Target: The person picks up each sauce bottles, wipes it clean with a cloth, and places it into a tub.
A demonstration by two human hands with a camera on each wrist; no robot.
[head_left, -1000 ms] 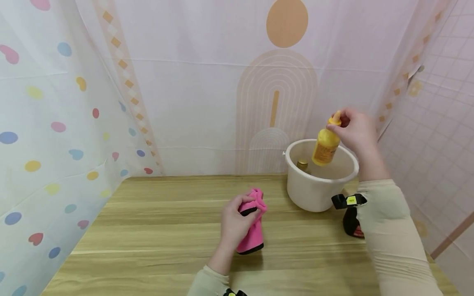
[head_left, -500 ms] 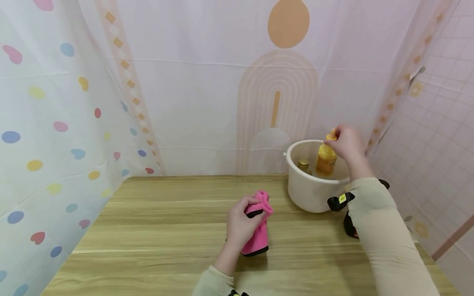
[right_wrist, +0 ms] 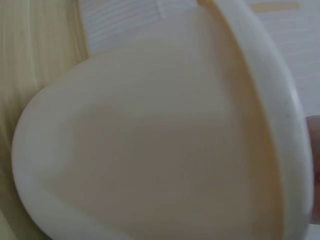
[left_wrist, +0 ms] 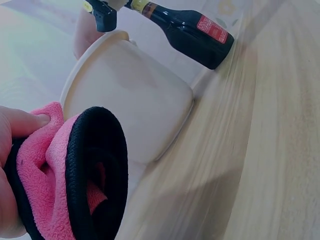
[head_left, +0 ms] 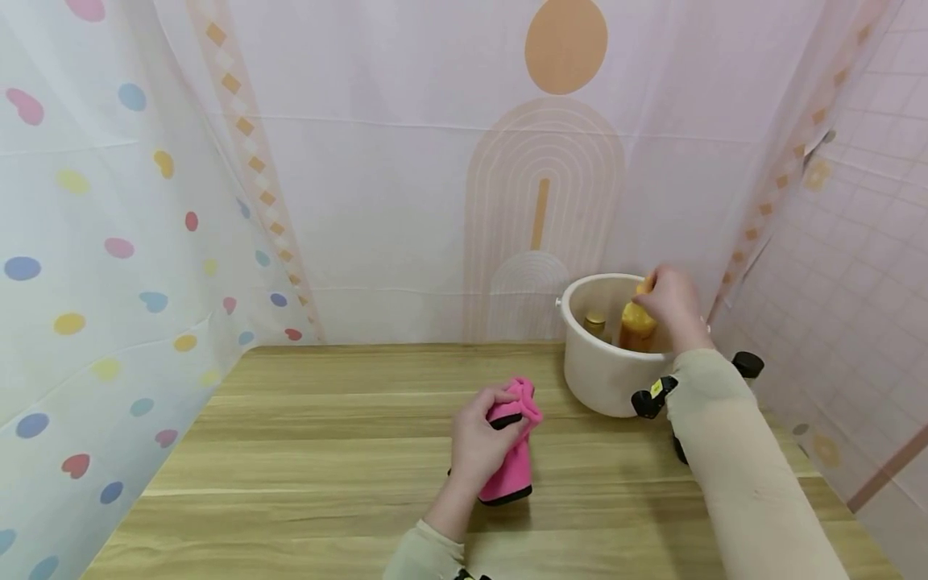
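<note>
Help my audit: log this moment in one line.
left hand: grips pink cloth | right hand: holds yellow bottle in pale bucket

I count one bucket [head_left: 609,383] on one bench [head_left: 304,451], with one yellow bottle [head_left: 638,329] and one gold-capped container [head_left: 594,324] inside it. Beside the bucket is one dark bottle [left_wrist: 194,34]. Two hands [head_left: 480,441] [head_left: 670,304], and one pink cloth [head_left: 511,474] near the bucket.

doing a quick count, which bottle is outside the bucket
The dark, red-labelled bottle, on the table beside the bucket; the yellow bottle in the right hand and the gold-capped bottle are both inside it.
</note>
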